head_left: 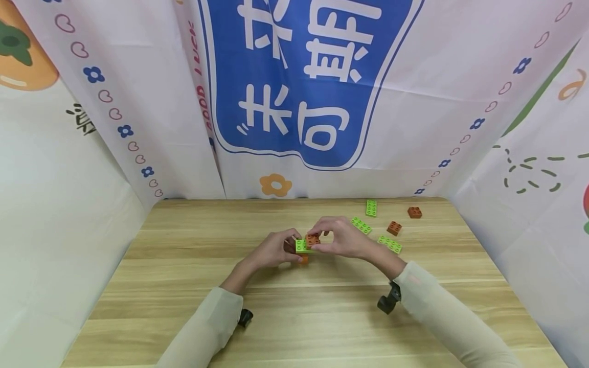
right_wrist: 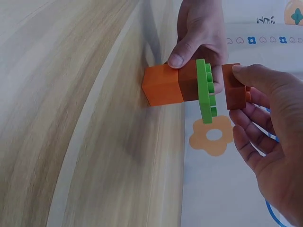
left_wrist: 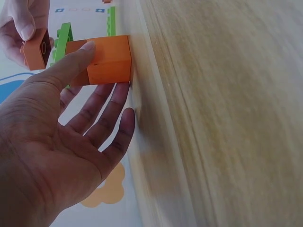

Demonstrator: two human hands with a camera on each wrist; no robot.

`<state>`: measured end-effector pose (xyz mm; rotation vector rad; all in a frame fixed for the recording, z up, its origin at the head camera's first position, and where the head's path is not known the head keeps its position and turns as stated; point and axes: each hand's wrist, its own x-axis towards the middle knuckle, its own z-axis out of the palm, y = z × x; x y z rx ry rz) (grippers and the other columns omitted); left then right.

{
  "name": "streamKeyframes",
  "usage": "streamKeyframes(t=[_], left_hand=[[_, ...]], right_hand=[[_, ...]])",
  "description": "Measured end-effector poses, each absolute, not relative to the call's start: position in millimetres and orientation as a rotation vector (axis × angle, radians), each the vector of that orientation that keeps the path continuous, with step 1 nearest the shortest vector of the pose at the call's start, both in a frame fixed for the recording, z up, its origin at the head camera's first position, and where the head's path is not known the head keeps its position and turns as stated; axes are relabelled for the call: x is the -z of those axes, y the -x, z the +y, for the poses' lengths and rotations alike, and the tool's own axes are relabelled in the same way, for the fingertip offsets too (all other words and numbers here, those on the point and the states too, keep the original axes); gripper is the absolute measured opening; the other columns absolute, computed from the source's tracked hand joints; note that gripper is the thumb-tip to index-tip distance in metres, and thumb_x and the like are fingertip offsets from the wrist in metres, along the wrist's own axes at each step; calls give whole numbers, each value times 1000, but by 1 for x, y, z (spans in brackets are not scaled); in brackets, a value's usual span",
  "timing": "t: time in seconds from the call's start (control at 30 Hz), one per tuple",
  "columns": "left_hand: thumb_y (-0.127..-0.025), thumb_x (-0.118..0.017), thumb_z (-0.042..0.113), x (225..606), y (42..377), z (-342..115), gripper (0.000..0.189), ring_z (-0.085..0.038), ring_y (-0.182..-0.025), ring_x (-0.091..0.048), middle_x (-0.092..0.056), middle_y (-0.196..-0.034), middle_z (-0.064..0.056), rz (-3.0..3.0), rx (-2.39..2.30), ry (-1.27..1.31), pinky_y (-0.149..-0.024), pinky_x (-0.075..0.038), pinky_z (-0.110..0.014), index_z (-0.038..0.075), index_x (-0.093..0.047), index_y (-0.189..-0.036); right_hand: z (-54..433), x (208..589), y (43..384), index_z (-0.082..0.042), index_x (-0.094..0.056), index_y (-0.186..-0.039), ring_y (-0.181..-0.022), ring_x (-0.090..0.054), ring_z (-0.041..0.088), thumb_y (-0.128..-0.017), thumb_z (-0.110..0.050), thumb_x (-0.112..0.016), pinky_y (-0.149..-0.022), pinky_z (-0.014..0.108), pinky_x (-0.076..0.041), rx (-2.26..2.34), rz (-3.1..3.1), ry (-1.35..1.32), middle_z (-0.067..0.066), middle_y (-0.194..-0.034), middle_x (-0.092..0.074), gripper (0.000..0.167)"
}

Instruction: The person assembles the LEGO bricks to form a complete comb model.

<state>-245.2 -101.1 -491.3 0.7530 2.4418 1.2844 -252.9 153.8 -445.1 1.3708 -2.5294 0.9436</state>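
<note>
A small stack stands on the table: a larger orange block (right_wrist: pixel 162 86) at the bottom, a brown brick (right_wrist: pixel 188 83) on it, and a thin green studded plate (right_wrist: pixel 205 92) on top. My left hand (head_left: pixel 273 249) grips this stack from the side, thumb on one face and fingers on the other. Between the thumb and fingers of my right hand (head_left: pixel 344 238) is a second brown brick (right_wrist: pixel 233 87). It is held just above the green plate's studs, with a narrow gap between them in the right wrist view. The head view hides most of the stack's lower part.
To the right on the wooden table (head_left: pixel 322 317) lie three loose green plates (head_left: pixel 371 208) and two loose brown bricks (head_left: pixel 394 228). Printed cloth (head_left: pixel 395 148) hangs along the back and both sides of the table.
</note>
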Motion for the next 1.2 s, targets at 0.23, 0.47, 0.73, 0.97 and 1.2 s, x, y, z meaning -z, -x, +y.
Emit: streamKeyframes(t=[0.23,0.47,0.73,0.97,1.2], left_hand=[[-88,-87,6,493,246,-102,33,-21,-98,-75,-75,-107,-7,2439,-1293,-761,-86,-62,-36,14,-66,-112],[-89,-86,7,492,246,-102,31,-19,-97,-75,-75,-104,-4,2445,-1281,-758,-87,-62,-38,15,-66,-112],[-90,-86,9,494,245,-102,31,-17,-94,-75,-76,-102,-3,2453,-1284,-775,-85,-63,-36,14,-66,-113],[-89,-87,10,495,245,-103,31,-18,-94,-75,-76,-102,-3,2446,-1296,-771,-85,-62,-36,14,-66,-113],[-89,-86,9,493,245,-102,31,-19,-96,-75,-75,-105,-4,2448,-1303,-772,-85,-62,-34,13,-68,-114]], right_hand=[[147,449,255,-9,-81,-114,-95,-73,12,-87,-22,-90,-78,38,-63,-966,-2550,-1343,2,-106,-79,31],[141,454,257,-7,-80,-113,-94,-73,12,-87,-20,-90,-81,33,-62,-1031,-2513,-1376,3,-106,-78,30],[136,457,259,-8,-81,-113,-94,-73,11,-88,-20,-90,-81,33,-62,-1037,-2500,-1385,2,-104,-78,29],[132,459,261,-7,-81,-112,-93,-73,11,-86,-20,-91,-80,30,-62,-1018,-2520,-1370,3,-104,-79,30],[131,460,260,-6,-80,-113,-94,-73,12,-87,-21,-90,-81,26,-61,-1020,-2547,-1345,4,-106,-79,32]])
